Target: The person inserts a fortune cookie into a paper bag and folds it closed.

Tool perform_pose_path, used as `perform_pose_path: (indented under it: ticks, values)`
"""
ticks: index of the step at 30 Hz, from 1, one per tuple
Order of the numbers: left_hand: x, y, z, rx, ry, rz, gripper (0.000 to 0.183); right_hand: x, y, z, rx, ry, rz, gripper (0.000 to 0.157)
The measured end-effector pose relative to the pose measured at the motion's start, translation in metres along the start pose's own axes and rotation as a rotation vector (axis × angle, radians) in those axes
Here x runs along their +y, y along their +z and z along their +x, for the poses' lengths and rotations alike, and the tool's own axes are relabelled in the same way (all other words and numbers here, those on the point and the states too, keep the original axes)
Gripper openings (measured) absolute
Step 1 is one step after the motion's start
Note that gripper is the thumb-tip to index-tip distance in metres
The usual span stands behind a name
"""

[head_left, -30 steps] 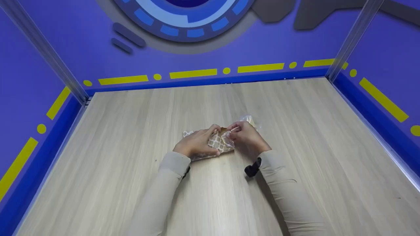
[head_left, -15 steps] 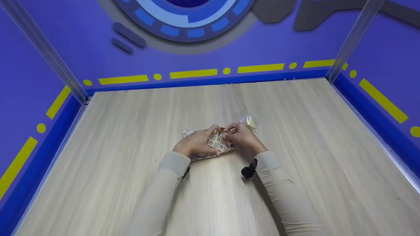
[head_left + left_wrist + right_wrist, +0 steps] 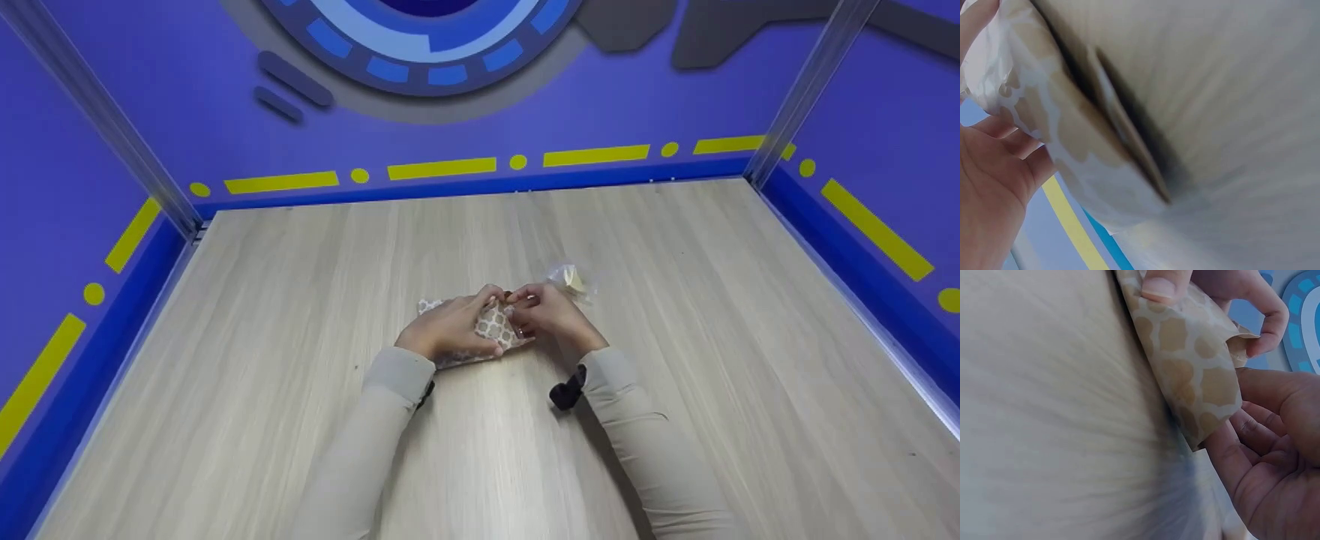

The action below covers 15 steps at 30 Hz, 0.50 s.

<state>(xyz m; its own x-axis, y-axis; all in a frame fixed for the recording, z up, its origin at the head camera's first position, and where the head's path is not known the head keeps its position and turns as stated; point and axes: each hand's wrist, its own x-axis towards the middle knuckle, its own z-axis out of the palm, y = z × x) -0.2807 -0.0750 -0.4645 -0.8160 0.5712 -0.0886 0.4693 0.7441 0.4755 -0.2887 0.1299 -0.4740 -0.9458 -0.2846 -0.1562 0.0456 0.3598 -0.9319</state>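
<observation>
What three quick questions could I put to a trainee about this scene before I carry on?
1. In the head view, which hand grips the patterned paper bag, its thumb on the near side?

2. True or false: the clear plastic packet lies on the table, beyond the right hand.

3. Pick one. The right hand's fingers are:
A. at the patterned paper bag's open end
B. flat on the table
C. against the wall

Key:
1. The left hand.
2. True.
3. A.

Right fingers (image 3: 1231, 458) at the edge of a paper bag (image 3: 1176, 365) (tan-and-white)
</observation>
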Motion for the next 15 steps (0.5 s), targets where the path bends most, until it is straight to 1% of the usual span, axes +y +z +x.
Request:
perform_pose_path:
  ticks: [3, 7, 9, 15]
  values:
    - [0.0004, -0.0002, 0.0002, 0.002, 0.009, -0.007, 0.075, 0.0014, -0.0029, -0.0016, -0.015, 0.005, 0.008, 0.030]
    - [0.0013, -0.0005, 0.0003, 0.002, -0.002, -0.013, 0.074, 0.0031, -0.0056, -0.0006, -0.034, 0.001, 0.021, 0.032]
    - [0.0012, -0.0003, 0.0006, -0.001, -0.007, -0.013, 0.074, 0.0035, -0.0057, 0.0001, -0.030, -0.004, 0.002, 0.031]
    - [0.0003, -0.0003, 0.0001, -0.002, -0.008, -0.011, 0.075, 0.0007, -0.0003, 0.0004, -0.021, 0.041, 0.032, 0.028]
